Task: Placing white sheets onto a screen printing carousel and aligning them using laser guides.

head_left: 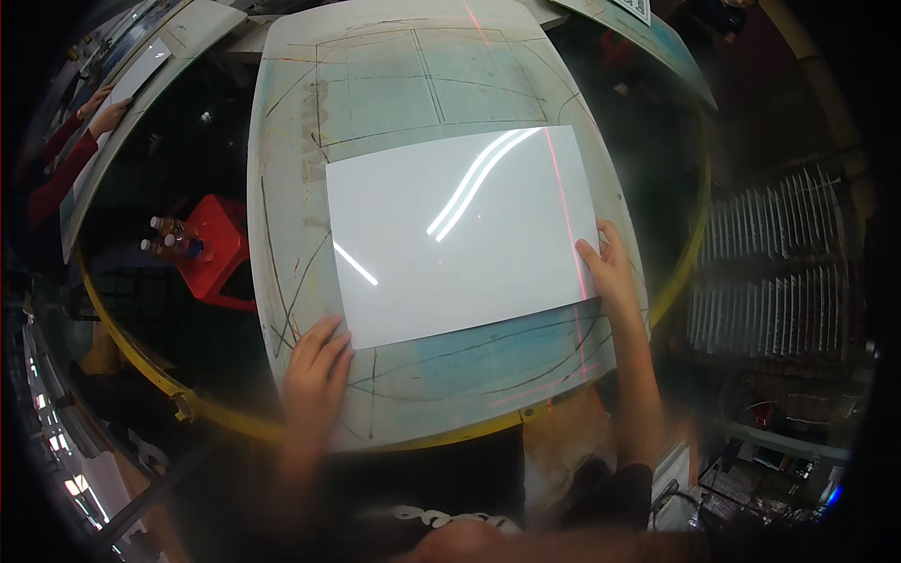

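A glossy white rectangular sheet (460, 235) lies on a worn pale-blue board (394, 84) marked with dark drawn lines. My right hand (612, 267) pinches the sheet's right edge, thumb on top and fingers curled at the side. Beside the near left corner of the sheet rests my left hand (317, 371), its fingers stretched out and lying on the board, fingertips against the sheet's edge. A red light line runs down the right part of the sheet and onto the board. Bright lamp reflections show on the white surface.
A yellow ring-shaped rail (122, 333) curves around the board. At left stands a red stool (214, 251) with several bottles (174, 236). Another person's hands (111, 117) hold a white sheet on a neighbouring board at upper left. Racks of upright sheets (765, 263) stand at right.
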